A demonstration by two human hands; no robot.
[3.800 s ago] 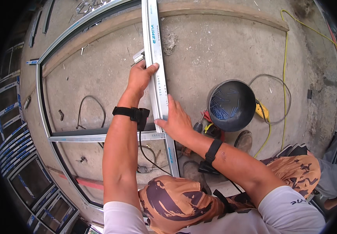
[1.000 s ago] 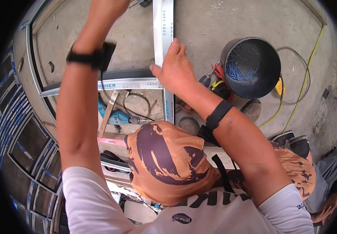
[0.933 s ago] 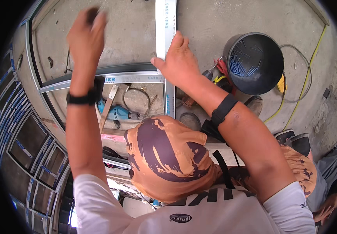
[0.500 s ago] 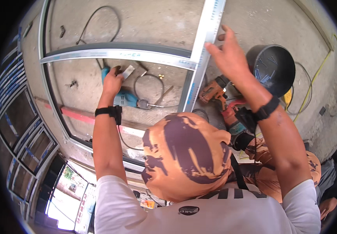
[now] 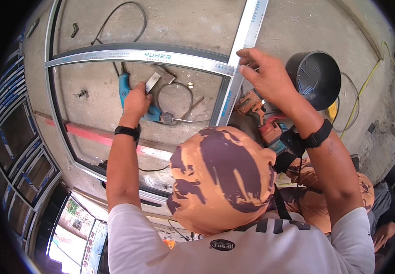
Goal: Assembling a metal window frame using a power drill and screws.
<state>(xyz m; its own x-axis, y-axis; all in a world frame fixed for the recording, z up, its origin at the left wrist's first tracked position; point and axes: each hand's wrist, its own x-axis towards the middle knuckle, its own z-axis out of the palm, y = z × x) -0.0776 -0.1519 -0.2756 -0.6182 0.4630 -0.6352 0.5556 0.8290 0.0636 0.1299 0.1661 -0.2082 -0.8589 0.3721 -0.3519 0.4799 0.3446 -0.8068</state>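
My left hand [image 5: 136,101] is closed around the pale handle of a hammer [image 5: 152,82], whose dull metal head points away from me. A teal power drill [image 5: 124,86] with a long bit lies on the floor just beside and under this hand. My right hand [image 5: 268,77] is at the joint of the metal window frame [image 5: 115,55], thumb and fingers apart over the face of its upright bar [image 5: 246,39]. It appears to touch the bar; no loose thing shows in it.
A black bucket [image 5: 327,89] with blue screws stands at the right. Orange cordless drill [image 5: 251,105] and red-and-teal tool [image 5: 271,130] lie near my right forearm. A red bar [image 5: 88,132] crosses under the frame. Stacked frames [image 5: 12,114] stand at far left; another person's hand [image 5: 384,235] shows lower right.
My left hand has closed on the hammer and shifted slightly nearer me. My right hand has come down onto the frame's joint, its fingers less spread. The view has shifted a little.
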